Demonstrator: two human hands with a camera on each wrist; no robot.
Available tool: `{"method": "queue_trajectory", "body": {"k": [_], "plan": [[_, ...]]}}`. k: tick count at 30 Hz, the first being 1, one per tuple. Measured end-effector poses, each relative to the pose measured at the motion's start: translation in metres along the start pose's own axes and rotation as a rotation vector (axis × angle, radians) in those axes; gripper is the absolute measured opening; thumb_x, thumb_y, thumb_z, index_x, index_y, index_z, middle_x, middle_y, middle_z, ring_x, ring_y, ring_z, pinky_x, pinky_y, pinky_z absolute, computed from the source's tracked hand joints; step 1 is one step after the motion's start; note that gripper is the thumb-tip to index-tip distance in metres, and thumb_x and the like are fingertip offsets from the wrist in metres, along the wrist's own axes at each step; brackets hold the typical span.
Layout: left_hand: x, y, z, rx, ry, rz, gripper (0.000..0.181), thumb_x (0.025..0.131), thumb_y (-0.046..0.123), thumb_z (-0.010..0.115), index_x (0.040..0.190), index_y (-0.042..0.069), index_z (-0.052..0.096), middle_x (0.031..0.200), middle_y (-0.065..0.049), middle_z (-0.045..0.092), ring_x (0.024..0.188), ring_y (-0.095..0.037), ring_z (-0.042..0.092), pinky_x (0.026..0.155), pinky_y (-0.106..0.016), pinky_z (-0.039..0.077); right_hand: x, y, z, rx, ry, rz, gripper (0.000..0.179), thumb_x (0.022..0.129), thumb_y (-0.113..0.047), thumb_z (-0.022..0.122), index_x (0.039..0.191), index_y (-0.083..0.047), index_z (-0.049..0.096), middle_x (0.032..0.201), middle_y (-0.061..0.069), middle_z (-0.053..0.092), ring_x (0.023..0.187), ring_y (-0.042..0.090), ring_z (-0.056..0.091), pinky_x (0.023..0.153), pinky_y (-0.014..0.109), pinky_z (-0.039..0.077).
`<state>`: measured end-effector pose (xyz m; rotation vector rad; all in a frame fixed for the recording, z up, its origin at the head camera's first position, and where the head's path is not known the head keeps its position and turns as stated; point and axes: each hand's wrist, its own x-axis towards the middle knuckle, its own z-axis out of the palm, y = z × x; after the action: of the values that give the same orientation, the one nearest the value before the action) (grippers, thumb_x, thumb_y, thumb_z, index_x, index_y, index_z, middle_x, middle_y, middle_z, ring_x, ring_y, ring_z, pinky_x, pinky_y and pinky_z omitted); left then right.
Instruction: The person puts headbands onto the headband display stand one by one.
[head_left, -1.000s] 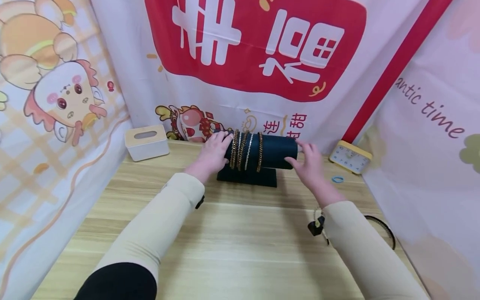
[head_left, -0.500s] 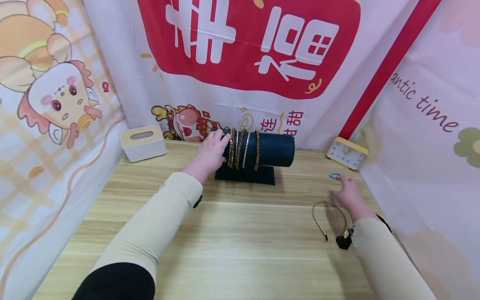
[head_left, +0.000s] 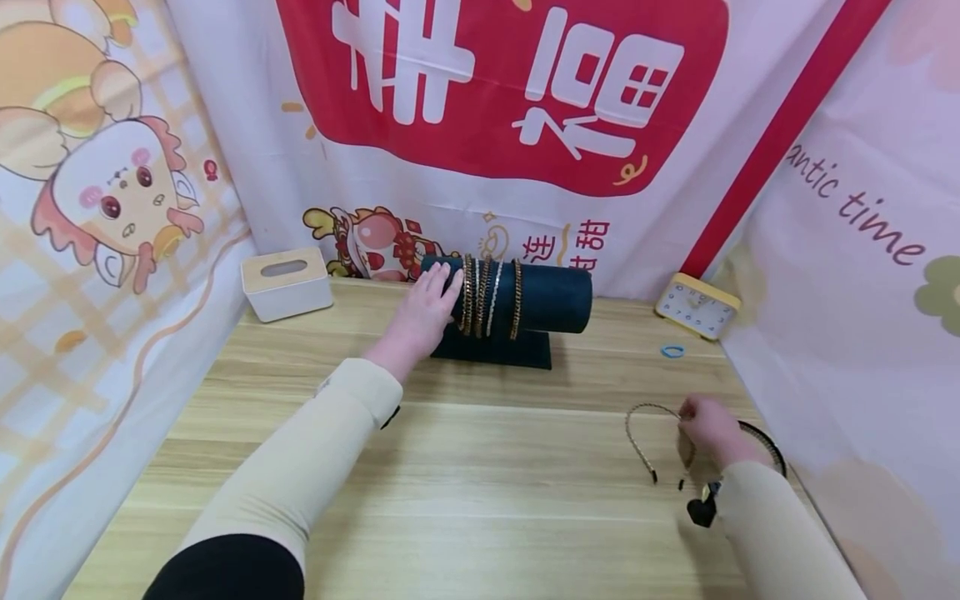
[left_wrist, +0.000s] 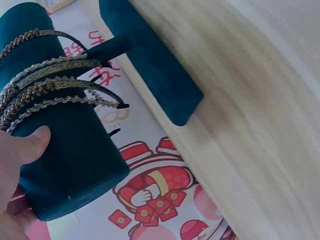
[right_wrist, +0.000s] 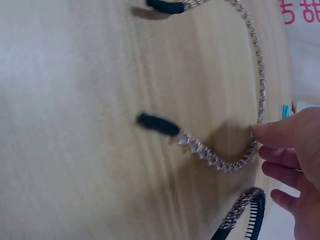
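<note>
A dark teal roll stand [head_left: 555,298] carries several beaded and braided headbands [head_left: 517,298] in gold, dark and silver. My left hand [head_left: 423,312] grips the roll's left end; in the left wrist view its thumb [left_wrist: 37,142] lies along the cloth surface. Farther right, my right hand [head_left: 712,427] pinches a thin gold beaded headband [right_wrist: 262,75] between thumb and fingers at the curve of its side. The band's dark-tipped ends [right_wrist: 157,124] point toward the near side of the table. Beside that hand lies a wider dark headband [right_wrist: 245,207] with comb teeth inside.
A white tissue box [head_left: 288,292] with a wooden lid stands at the back left. At the back right are a yellow-framed clock [head_left: 697,307] and a small blue ring [head_left: 672,352]. Printed cloth walls [head_left: 450,196] close off the wooden table [head_left: 480,467] on three sides.
My right hand has left the roll's right end, moved right and down, and now pinches the thin gold headband. My left hand stays at the roll's left end.
</note>
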<state>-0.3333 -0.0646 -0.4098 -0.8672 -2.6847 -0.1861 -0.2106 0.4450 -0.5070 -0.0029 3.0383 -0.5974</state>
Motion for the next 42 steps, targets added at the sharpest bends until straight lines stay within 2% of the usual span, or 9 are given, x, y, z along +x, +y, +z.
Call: {"method": "queue_trajectory", "body": {"k": [8,13,16,20,24,28,33,39,42], "plan": [[-0.004,0.000,0.012,0.008,0.081,0.014,0.062,0.098,0.007,0.060,0.153,0.000,0.032,0.156,-0.028,0.025,0.145,-0.040,0.021,0.118,-0.045,0.014,0.002,0.006,0.004,-0.052,0.000,0.033,0.005,0.083,-0.004,0.061,0.082,-0.001,0.058,0.077,0.010,0.058,0.071,0.028,0.055,0.063,0.047,0.046],[-0.004,0.000,0.014,0.009,0.087,0.000,0.065,0.096,0.008,0.064,0.153,0.001,0.032,0.156,-0.027,0.026,0.145,-0.039,0.021,0.118,-0.045,0.014,0.005,0.004,0.002,-0.009,0.012,0.077,0.011,0.090,-0.009,0.056,0.091,0.001,0.053,0.082,0.016,0.058,0.075,0.032,0.056,0.065,0.048,0.046],[-0.004,0.001,0.013,0.003,0.088,-0.011,0.068,0.094,0.009,0.066,0.153,0.001,0.033,0.156,-0.027,0.026,0.145,-0.039,0.022,0.118,-0.045,0.014,0.012,-0.006,-0.007,0.132,0.026,0.123,0.020,0.092,-0.007,0.051,0.104,0.010,0.052,0.091,0.021,0.059,0.079,0.033,0.058,0.067,0.045,0.048],[-0.004,0.001,0.011,-0.016,0.098,-0.022,0.069,0.093,0.009,0.069,0.152,0.001,0.035,0.155,-0.026,0.028,0.144,-0.039,0.023,0.118,-0.044,0.015,0.024,-0.030,-0.031,0.445,-0.058,0.185,0.032,0.098,-0.004,0.044,0.119,0.019,0.049,0.093,0.018,0.058,0.075,0.023,0.060,0.067,0.035,0.055],[-0.004,0.001,0.010,-0.023,0.083,-0.036,0.069,0.093,0.010,0.069,0.152,0.002,0.034,0.156,-0.025,0.027,0.145,-0.038,0.022,0.118,-0.043,0.014,0.031,-0.058,-0.062,0.668,-0.218,0.196,0.026,0.102,-0.008,0.044,0.108,0.014,0.056,0.082,0.006,0.058,0.066,0.015,0.059,0.063,0.030,0.056],[-0.005,0.002,0.008,-0.034,0.071,-0.042,0.068,0.094,0.009,0.068,0.152,0.003,0.034,0.156,-0.025,0.026,0.145,-0.037,0.021,0.118,-0.043,0.014,0.033,-0.082,-0.082,0.787,-0.338,0.156,0.025,0.105,-0.017,0.045,0.096,-0.003,0.063,0.064,-0.001,0.047,0.052,0.009,0.043,0.049,0.023,0.040],[-0.005,0.004,0.007,-0.036,0.078,-0.038,0.066,0.094,0.008,0.066,0.152,0.002,0.035,0.156,-0.025,0.026,0.145,-0.037,0.022,0.118,-0.043,0.015,0.035,-0.103,-0.086,0.958,-0.391,0.083,0.037,0.109,-0.024,0.039,0.108,0.004,0.062,0.060,-0.003,0.032,0.048,0.010,0.029,0.047,0.025,0.022],[-0.005,0.005,0.012,-0.017,0.099,-0.033,0.071,0.090,0.001,0.068,0.152,0.001,0.033,0.156,-0.027,0.026,0.145,-0.039,0.022,0.118,-0.044,0.013,0.039,-0.127,-0.079,1.094,-0.432,0.076,0.038,0.108,-0.019,0.042,0.122,0.014,0.053,0.064,0.000,0.041,0.054,0.013,0.043,0.051,0.025,0.036],[-0.005,0.005,0.015,-0.006,0.110,-0.034,0.075,0.087,-0.001,0.069,0.152,0.001,0.033,0.156,-0.027,0.026,0.145,-0.039,0.022,0.118,-0.044,0.012,0.041,-0.138,-0.077,1.145,-0.433,0.080,0.032,0.108,-0.016,0.039,0.115,0.009,0.057,0.071,0.002,0.054,0.059,0.013,0.051,0.055,0.025,0.043]]}}
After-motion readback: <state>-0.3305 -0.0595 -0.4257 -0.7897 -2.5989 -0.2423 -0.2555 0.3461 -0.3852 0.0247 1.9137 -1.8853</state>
